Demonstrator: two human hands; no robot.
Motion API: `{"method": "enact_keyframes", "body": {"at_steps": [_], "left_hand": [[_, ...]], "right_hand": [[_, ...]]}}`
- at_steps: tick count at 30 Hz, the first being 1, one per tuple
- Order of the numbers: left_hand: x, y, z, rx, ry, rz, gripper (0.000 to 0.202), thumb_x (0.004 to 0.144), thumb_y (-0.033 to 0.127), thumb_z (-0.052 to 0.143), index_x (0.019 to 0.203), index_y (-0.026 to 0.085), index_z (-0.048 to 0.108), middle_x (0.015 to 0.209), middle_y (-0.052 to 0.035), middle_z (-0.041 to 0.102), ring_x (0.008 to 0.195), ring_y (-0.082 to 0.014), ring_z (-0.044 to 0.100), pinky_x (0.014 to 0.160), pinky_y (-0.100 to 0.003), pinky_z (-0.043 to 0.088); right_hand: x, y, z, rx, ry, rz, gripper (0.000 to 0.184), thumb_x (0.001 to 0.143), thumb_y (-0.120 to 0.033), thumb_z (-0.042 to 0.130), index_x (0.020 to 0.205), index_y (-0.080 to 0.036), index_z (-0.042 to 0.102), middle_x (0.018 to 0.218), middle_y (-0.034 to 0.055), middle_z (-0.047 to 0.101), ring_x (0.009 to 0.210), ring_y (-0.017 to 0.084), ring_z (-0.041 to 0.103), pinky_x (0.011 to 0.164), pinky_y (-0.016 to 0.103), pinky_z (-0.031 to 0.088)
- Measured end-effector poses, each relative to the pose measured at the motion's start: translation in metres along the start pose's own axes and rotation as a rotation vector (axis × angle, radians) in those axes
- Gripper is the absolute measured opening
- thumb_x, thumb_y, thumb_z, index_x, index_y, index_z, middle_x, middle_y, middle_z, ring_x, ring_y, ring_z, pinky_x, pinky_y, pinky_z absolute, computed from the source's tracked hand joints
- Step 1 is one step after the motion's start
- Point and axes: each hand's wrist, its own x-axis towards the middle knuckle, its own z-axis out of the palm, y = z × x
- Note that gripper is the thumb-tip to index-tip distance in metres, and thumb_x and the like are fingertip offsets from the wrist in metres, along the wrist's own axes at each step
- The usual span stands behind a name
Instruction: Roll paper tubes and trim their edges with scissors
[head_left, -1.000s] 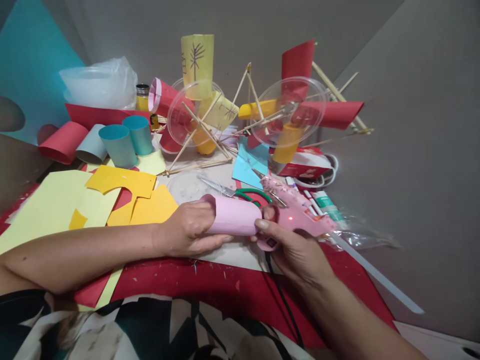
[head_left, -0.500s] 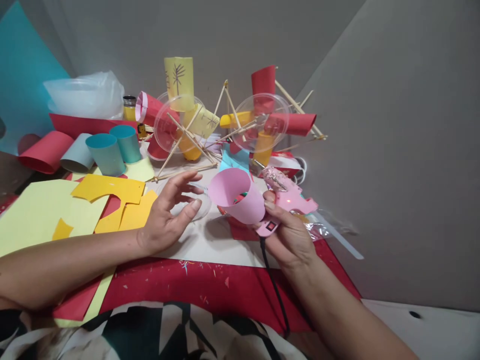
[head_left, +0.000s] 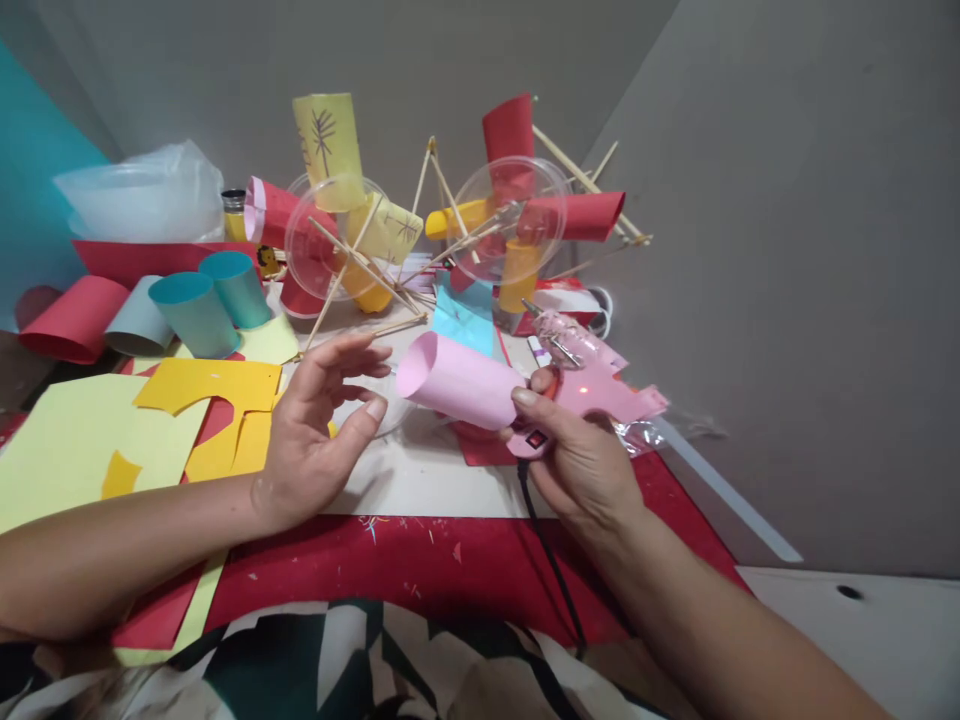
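My right hand [head_left: 585,450] is closed round the handle of a pink hot glue gun [head_left: 589,385]. The same hand pinches the end of a pink paper tube [head_left: 465,380] between thumb and fingers. The gun's metal nozzle points up and to the left, and a black cord hangs from its handle. A long translucent glue stick [head_left: 731,490] extends behind it. Just left of the tube, my left hand [head_left: 315,430] is open with curved fingers apart, touching nothing that I can see. Below the tube lies white paper [head_left: 442,490].
Behind stand two wheels of clear plastic discs [head_left: 517,215], coloured paper tubes and wooden sticks [head_left: 360,265]. To the left are teal tubes [head_left: 195,315], a red tube [head_left: 75,320], yellow paper offcuts [head_left: 210,385] and a plastic bag [head_left: 150,190]. A grey wall [head_left: 787,300] bounds the right.
The pink tube has turned, so its opening shows less and its side more. The glue gun has shifted slightly right. My left hand has moved slightly left, still open.
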Motion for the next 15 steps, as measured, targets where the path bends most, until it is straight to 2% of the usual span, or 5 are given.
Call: {"method": "enact_keyframes", "body": {"at_steps": [5,9,11,15], "left_hand": [[-0.001,0.011,0.003,-0.059,-0.052,-0.163,0.047,0.084,0.018,0.076,0.125,0.024,0.054,0.107,-0.0046,0.072,0.108,-0.0165,0.068,0.072,-0.019,0.059],[0.002,0.013,0.005,-0.186,-0.031,-0.380,0.033,0.080,0.023,0.080,0.102,0.021,0.057,0.109,-0.0044,0.071,0.101,-0.0188,0.070,0.057,-0.018,0.061],[0.003,0.014,0.006,-0.261,-0.033,-0.491,0.030,0.078,0.023,0.082,0.095,0.020,0.057,0.104,-0.0025,0.071,0.090,-0.0160,0.070,0.055,-0.020,0.063],[0.004,0.013,0.008,-0.346,-0.089,-0.664,0.029,0.076,0.025,0.084,0.096,0.018,0.065,0.094,-0.0007,0.071,0.080,-0.0120,0.066,0.057,-0.021,0.065]], "right_hand": [[-0.008,0.005,-0.005,-0.133,-0.090,-0.087,0.031,0.067,-0.031,0.086,0.081,-0.024,0.058,0.071,-0.0065,0.055,0.054,0.009,0.053,0.052,0.024,0.048],[-0.012,0.012,-0.015,-0.320,-0.145,-0.233,0.025,0.080,-0.035,0.080,0.086,-0.025,0.058,0.085,-0.0036,0.059,0.073,0.013,0.059,0.072,0.029,0.053],[-0.013,0.013,-0.018,-0.417,-0.188,-0.269,0.022,0.084,-0.038,0.077,0.086,-0.025,0.059,0.088,-0.0024,0.060,0.078,0.015,0.059,0.080,0.033,0.052],[-0.019,0.009,-0.018,-0.590,-0.253,-0.358,0.020,0.089,-0.038,0.071,0.081,-0.025,0.058,0.082,-0.0014,0.059,0.077,0.017,0.057,0.080,0.035,0.050]]}}
